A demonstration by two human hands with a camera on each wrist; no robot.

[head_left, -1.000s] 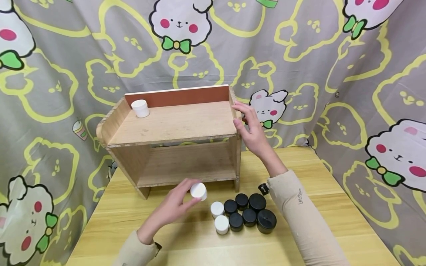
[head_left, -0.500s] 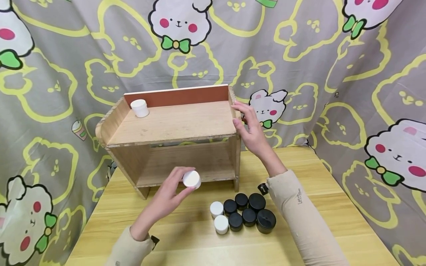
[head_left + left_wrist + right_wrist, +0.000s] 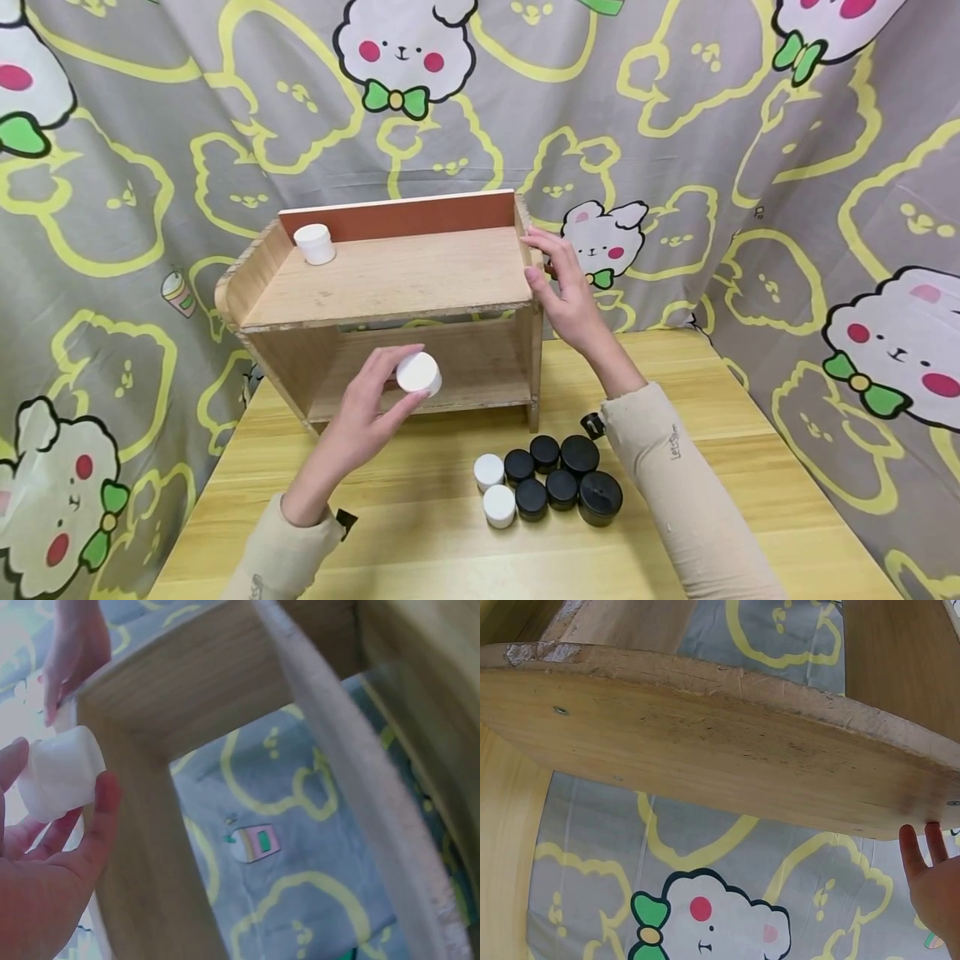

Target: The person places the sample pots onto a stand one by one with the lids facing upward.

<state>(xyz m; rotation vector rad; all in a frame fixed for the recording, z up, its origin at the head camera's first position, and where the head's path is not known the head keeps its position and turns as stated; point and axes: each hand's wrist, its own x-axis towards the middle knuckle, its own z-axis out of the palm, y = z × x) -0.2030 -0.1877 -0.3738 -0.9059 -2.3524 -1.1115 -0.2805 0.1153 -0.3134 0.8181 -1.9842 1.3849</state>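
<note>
My left hand (image 3: pixel 358 417) pinches a small white lidded jar (image 3: pixel 418 374) between thumb and fingers, raised in front of the shelf's lower opening in the head view. The left wrist view has the same jar (image 3: pixel 63 772) tilted between the fingertips. A two-tier wooden shelf (image 3: pixel 397 275) stands on the table, and another white jar (image 3: pixel 315 244) sits at the back left of its top board. My right hand (image 3: pixel 568 292) rests its fairly straight fingers on the shelf's right side panel; in the right wrist view the fingertips (image 3: pixel 909 834) touch that panel's edge.
Two white jars (image 3: pixel 498 506) and several black-lidded jars (image 3: pixel 562 489) form a cluster on the wooden table (image 3: pixel 420 542), right of the left forearm. A patterned grey curtain (image 3: pixel 480 117) hangs behind the shelf and along both sides.
My left hand has carried the white jar up and to the left, from beside the jar cluster to in front of the shelf. The right hand stays on the side panel.
</note>
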